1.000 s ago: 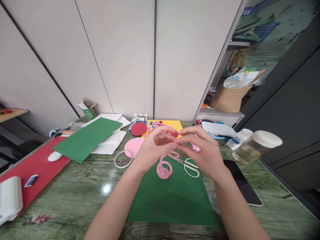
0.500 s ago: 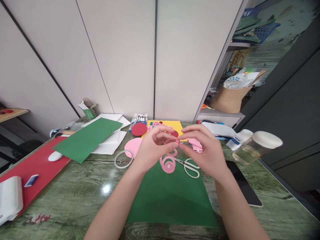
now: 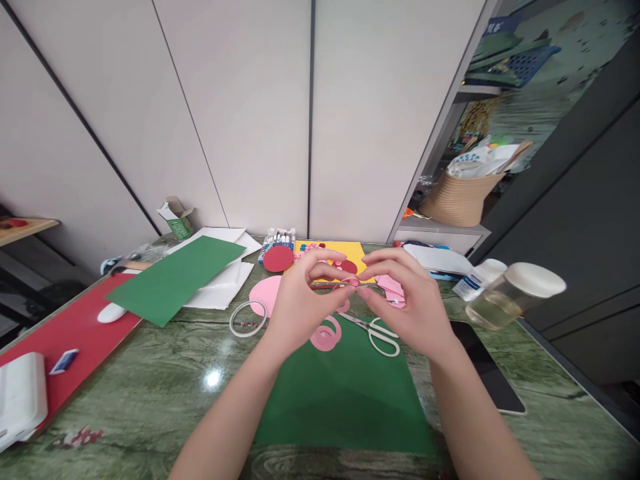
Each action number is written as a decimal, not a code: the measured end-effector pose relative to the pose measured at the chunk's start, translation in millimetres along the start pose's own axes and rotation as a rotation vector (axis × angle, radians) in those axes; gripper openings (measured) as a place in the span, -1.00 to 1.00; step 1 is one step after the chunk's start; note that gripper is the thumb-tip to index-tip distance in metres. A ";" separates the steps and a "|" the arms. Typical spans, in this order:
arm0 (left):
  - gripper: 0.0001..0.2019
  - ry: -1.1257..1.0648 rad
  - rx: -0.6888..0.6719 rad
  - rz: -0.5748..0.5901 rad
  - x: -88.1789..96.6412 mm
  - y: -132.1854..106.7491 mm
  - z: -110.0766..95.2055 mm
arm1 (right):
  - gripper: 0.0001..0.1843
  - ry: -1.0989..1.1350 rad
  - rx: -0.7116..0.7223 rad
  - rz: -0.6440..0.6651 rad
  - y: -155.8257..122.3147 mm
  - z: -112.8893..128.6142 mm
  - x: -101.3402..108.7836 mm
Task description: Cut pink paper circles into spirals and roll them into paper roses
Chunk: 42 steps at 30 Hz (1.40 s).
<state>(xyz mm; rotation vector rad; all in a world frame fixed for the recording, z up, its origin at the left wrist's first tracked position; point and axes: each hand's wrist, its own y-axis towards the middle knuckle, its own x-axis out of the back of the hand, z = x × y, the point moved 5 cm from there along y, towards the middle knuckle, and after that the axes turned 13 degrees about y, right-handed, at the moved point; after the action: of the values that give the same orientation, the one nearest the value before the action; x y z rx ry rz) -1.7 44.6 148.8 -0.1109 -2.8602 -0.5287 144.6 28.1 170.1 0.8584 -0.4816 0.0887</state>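
Between the fingertips of both hands is a spiral strip of pink paper, its end wound into a small roll. My left hand pinches the roll from the left, thumb against fingers. From the other side, my right hand closes thumb and fingertips on it. The strip's loose spiral hangs below, over a green paper sheet. White-handled scissors lie partly on that sheet, just below my right hand. Pink paper pieces are partly hidden behind the right fingers.
A pink paper disc and a white ring lie left of my hands. Red discs and yellow paper are behind. At right are a black tablet and a lidded jar. Another green sheet lies left.
The hanging spiral has swung slightly left, and its coils look closer together. The strip turns between my fingertips, while both hands stay in nearly the same place.
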 end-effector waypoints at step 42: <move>-0.72 0.028 -0.017 0.025 -0.5 -3.0 -3.6 | -0.95 -0.038 0.019 -0.030 -1.7 4.0 1.8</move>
<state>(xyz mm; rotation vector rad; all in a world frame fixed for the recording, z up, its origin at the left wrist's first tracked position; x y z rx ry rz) -0.8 40.5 151.0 -0.1413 -2.8233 -0.5450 145.2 23.8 171.9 0.8870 -0.5038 0.0498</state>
